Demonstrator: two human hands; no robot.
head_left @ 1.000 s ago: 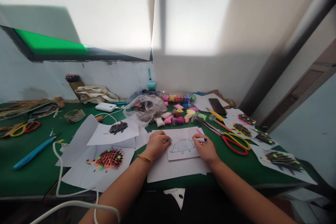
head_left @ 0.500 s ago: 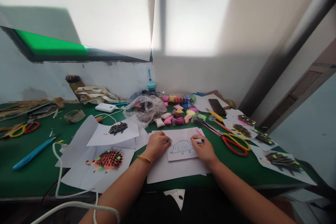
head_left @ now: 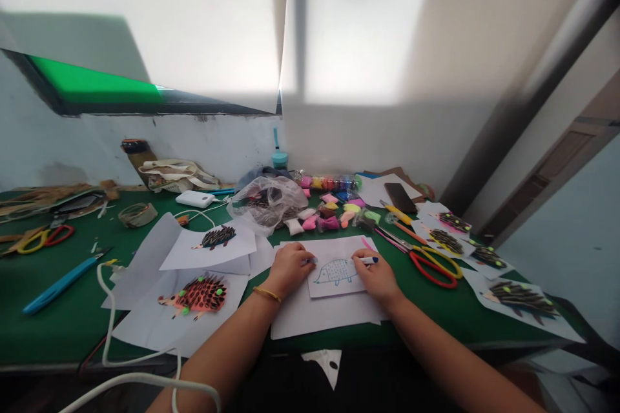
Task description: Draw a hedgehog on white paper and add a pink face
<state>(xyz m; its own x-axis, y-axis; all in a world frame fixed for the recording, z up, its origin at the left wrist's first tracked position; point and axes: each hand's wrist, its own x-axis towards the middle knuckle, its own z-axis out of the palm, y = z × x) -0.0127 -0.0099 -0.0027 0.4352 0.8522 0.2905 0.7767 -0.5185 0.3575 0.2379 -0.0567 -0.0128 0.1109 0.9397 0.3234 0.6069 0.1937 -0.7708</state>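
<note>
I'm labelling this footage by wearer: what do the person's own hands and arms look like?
The left hand has a thin, yellow-gold band at its wrist. The right hand shows no wristband. Neither wears a glove, and no sleeves cover the visible forearms.

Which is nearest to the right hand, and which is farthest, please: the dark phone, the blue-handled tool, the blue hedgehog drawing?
From the right hand:
1. Blue hedgehog drawing, just left of the fingers.
2. Dark phone, farther back, slightly right.
3. Blue-handled tool, far left.
</note>
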